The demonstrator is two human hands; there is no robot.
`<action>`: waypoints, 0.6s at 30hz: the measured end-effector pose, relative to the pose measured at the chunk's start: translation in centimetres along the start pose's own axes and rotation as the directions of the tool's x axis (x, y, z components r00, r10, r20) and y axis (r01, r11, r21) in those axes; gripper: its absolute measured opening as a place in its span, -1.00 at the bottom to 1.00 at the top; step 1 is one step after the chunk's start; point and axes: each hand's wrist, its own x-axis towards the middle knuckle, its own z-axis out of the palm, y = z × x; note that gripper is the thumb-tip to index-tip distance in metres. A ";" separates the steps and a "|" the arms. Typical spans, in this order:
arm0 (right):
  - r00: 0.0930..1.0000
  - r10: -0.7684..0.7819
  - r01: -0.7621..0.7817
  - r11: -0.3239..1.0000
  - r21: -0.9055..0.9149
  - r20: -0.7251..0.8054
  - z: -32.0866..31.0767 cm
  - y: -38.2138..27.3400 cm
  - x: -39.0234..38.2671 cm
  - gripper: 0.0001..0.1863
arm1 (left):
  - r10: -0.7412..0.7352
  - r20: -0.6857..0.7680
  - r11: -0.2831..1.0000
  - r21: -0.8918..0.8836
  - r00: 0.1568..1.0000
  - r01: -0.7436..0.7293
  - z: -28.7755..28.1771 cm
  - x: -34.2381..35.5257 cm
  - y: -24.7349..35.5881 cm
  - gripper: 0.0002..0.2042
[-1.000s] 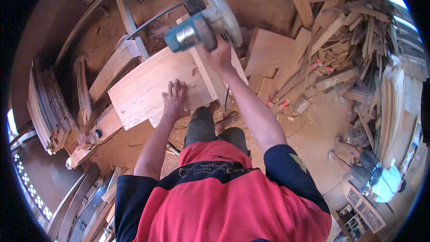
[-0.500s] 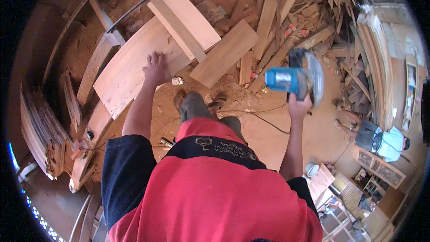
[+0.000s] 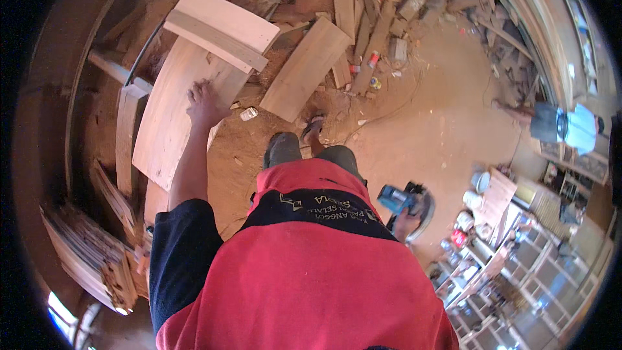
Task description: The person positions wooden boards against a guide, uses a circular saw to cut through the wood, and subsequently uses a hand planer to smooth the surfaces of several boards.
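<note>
Fingers point(image 3: 197, 91) flat on curved board point(image 3: 175, 116) (offcuts point(image 3: 304, 68) crowd floor).

One circular saw point(image 3: 405, 204) is seen, blue-bodied. Two hands are counted: left hand point(image 3: 204, 100), right hand point(image 3: 403, 225). Beside the saw, one stack of thin boards point(image 3: 91, 256) lies far left; loose planks are too many to count.

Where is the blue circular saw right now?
In the head view, the blue circular saw hangs low at the person's right side, gripped in the right hand, beside the red shirt and above the sawdust-covered floor.
</note>
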 end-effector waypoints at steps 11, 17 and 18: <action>0.407 0.904 -0.755 0.413 -0.509 0.130 -4.5 11.7 -40.8 -0.30 | 0.170 -0.059 0.977 0.141 0.984 -0.160 3.2 0.6 -1.3 0.31; 0.165 0.985 -0.919 0.174 -0.355 0.056 -1.8 8.4 -48.8 -0.26 | 0.438 -0.096 0.826 0.437 0.894 -0.357 6.8 4.1 -4.8 0.29; 0.176 0.984 -0.928 0.178 -0.327 0.037 -1.2 8.5 -47.4 -0.26 | 0.364 -0.056 0.890 0.315 0.930 -0.329 7.5 4.7 -5.8 0.29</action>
